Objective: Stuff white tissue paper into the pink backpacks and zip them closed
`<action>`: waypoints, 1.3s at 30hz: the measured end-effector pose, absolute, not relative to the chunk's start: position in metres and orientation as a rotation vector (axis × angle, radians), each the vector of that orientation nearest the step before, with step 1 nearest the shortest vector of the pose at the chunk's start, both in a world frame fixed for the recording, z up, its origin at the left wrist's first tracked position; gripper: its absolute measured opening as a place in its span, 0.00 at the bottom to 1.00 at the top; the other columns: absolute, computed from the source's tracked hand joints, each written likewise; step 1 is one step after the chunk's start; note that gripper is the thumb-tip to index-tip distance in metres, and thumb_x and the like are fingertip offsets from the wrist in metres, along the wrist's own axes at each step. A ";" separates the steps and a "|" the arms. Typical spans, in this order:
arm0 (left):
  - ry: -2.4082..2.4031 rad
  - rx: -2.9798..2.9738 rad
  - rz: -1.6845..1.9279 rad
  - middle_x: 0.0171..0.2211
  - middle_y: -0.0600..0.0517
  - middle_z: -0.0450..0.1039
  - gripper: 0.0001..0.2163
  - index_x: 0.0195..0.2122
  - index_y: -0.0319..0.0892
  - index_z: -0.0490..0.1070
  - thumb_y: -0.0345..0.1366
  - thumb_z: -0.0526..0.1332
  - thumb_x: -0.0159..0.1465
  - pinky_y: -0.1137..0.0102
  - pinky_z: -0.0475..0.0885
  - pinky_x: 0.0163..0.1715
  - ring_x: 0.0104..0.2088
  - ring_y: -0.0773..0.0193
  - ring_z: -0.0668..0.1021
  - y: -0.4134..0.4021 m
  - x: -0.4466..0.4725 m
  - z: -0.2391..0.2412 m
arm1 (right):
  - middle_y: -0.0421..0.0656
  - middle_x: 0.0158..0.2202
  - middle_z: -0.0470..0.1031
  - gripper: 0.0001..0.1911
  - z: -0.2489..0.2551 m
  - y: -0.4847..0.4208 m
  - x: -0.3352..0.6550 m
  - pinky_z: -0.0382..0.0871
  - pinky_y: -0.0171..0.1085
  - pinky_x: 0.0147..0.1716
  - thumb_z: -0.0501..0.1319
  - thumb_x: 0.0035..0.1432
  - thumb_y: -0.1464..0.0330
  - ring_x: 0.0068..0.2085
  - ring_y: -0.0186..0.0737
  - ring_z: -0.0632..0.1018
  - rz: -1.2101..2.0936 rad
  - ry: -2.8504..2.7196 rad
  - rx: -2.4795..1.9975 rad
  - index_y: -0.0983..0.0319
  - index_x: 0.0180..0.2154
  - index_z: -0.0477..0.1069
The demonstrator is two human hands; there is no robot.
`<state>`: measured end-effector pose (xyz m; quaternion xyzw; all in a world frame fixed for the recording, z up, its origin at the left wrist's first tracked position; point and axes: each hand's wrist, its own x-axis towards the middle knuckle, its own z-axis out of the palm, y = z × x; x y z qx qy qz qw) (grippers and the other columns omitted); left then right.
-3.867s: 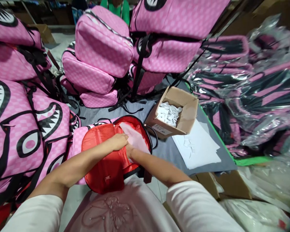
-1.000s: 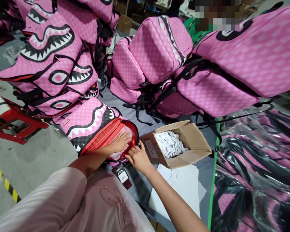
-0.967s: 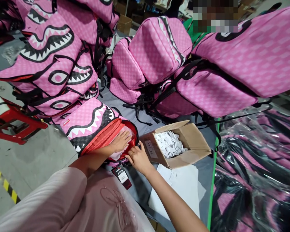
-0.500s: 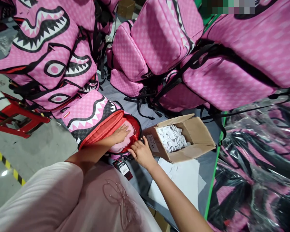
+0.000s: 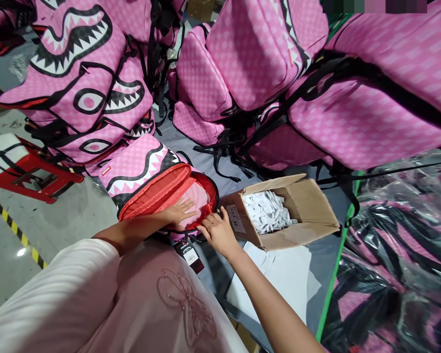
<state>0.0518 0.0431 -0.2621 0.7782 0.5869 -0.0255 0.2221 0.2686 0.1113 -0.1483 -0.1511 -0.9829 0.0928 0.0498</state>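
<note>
A pink backpack [image 5: 139, 159] with a shark-mouth print lies unzipped in front of me, its red lining [image 5: 158, 191] showing. My left hand [image 5: 181, 213] reaches inside, fingers spread flat on the pink material [image 5: 196, 193] within. At the right edge of the opening, my right hand [image 5: 218, 231] has its fingers curled over the zippered rim, thumb raised near the zipper pull. A black hang tag [image 5: 191, 256] with a white label dangles from the near side of the bag.
Right of the backpack stands an open cardboard box [image 5: 308, 208] full of small white slips [image 5: 268, 213]. White paper sheets [image 5: 275, 279] lie before it. More pink backpacks [image 5: 257, 54] are piled behind and left. Plastic-wrapped ones [image 5: 397, 274] lie right; a red stool [image 5: 33, 171] stands left.
My left hand has slid slightly back toward me inside the backpack. The right hand keeps its place at the rim. The whole view has shifted a little.
</note>
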 end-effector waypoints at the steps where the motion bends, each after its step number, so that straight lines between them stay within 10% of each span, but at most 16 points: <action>1: 1.612 2.158 -0.062 0.72 0.37 0.36 0.43 0.69 0.43 0.54 0.45 0.68 0.53 0.43 0.38 0.66 0.71 0.40 0.43 0.042 0.054 -0.261 | 0.44 0.33 0.76 0.17 -0.148 0.111 0.269 0.42 0.58 0.65 0.53 0.70 0.61 0.43 0.45 0.73 0.287 -2.992 -0.464 0.61 0.34 0.74; 14: 1.816 2.173 -0.067 0.71 0.38 0.39 0.34 0.70 0.39 0.51 0.42 0.57 0.64 0.50 0.41 0.68 0.71 0.45 0.42 0.042 0.067 -0.234 | 0.46 0.34 0.78 0.20 -0.142 0.099 0.259 0.45 0.61 0.63 0.52 0.70 0.57 0.44 0.46 0.73 0.237 -3.065 -0.526 0.63 0.36 0.76; 27: 1.998 2.326 -0.711 0.71 0.40 0.40 0.28 0.68 0.45 0.56 0.36 0.52 0.65 0.45 0.41 0.67 0.71 0.45 0.45 0.083 0.082 -0.250 | 0.48 0.53 0.71 0.16 -0.113 0.082 0.273 0.73 0.48 0.49 0.59 0.67 0.60 0.49 0.44 0.75 0.048 -2.869 -0.778 0.61 0.52 0.70; 34: 1.959 2.414 -0.614 0.72 0.41 0.39 0.28 0.67 0.44 0.58 0.38 0.54 0.65 0.45 0.37 0.67 0.71 0.45 0.41 0.097 0.070 -0.280 | 0.48 0.54 0.71 0.15 -0.107 0.079 0.283 0.73 0.48 0.49 0.59 0.67 0.60 0.49 0.44 0.75 0.015 -2.812 -0.947 0.60 0.51 0.70; 39: 2.167 2.081 -0.036 0.68 0.33 0.51 0.27 0.68 0.32 0.54 0.38 0.42 0.70 0.40 0.53 0.64 0.68 0.42 0.56 0.090 0.093 -0.209 | 0.47 0.50 0.74 0.14 -0.123 0.090 0.288 0.68 0.53 0.54 0.60 0.66 0.60 0.50 0.46 0.75 0.128 -2.809 -0.913 0.62 0.48 0.73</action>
